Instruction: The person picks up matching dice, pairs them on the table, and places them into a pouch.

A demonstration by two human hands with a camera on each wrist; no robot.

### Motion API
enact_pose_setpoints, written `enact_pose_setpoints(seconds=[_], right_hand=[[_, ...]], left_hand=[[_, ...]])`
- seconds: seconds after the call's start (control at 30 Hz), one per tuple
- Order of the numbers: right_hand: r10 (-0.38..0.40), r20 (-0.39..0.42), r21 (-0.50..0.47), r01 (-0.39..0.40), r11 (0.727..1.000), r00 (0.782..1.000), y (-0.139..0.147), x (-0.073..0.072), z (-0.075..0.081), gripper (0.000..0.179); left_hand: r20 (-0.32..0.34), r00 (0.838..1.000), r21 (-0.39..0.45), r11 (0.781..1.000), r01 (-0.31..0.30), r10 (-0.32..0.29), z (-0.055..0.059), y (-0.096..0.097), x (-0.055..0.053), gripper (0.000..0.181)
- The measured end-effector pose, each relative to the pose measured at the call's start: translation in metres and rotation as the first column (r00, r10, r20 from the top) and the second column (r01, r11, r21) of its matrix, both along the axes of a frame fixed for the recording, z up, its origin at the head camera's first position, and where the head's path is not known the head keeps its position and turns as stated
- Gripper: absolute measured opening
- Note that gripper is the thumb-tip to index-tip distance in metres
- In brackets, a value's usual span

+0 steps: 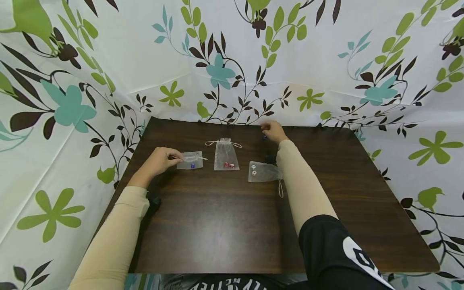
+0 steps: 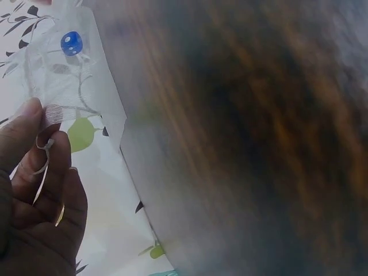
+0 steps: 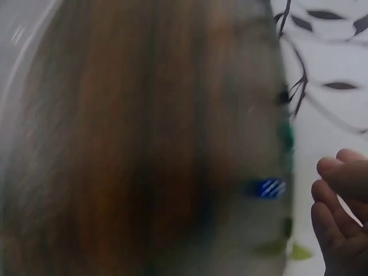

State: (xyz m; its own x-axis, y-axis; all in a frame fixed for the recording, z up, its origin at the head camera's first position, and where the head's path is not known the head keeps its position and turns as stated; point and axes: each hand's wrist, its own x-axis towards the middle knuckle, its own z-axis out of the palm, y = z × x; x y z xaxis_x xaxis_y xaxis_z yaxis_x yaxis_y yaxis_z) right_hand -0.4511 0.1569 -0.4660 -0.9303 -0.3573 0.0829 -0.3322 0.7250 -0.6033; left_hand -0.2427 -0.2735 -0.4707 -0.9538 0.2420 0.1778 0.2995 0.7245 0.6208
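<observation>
My left hand (image 1: pixel 164 158) pinches the end of a small sheer drawstring bag (image 1: pixel 185 164) at the left of the table. One blue die (image 2: pixel 72 43) shows inside it, and the pale cord (image 2: pixel 47 146) loops by the fingers. Near the table's far edge my right hand (image 1: pixel 274 131) hovers with loosely curled fingers and nothing between them. A second blue die (image 3: pixel 271 188), blurred in the right wrist view, sits on the table beside those fingers; in the head view the hand partly covers it.
Another sheer bag (image 1: pixel 222 153) with red dice (image 1: pixel 229 164) lies mid-table, its cord tied. To its right is a third sheer bag (image 1: pixel 267 172) with white dice (image 1: pixel 253 170), partly under the right forearm. Patterned cloth (image 1: pixel 232 80) hangs behind the dark wooden table (image 1: pixel 217 225).
</observation>
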Motion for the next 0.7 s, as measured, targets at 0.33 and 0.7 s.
enact_pose_setpoints(seconds=[0.33, 0.7], right_hand=[[-0.025, 0.061, 0.086, 0.019, 0.996, 0.998, 0.018, 0.000, -0.024, 0.035], [-0.029, -0.001, 0.051, 0.029, 0.998, 1.000, 0.016, 0.000, -0.032, 0.027]], left_hand=[[0.002, 1.000, -0.008, 1.000, 0.006, -0.006, 0.001, -0.002, -0.002, 0.004], [0.014, 1.000, -0.021, 1.000, 0.005, -0.004, -0.002, -0.002, -0.003, 0.004]])
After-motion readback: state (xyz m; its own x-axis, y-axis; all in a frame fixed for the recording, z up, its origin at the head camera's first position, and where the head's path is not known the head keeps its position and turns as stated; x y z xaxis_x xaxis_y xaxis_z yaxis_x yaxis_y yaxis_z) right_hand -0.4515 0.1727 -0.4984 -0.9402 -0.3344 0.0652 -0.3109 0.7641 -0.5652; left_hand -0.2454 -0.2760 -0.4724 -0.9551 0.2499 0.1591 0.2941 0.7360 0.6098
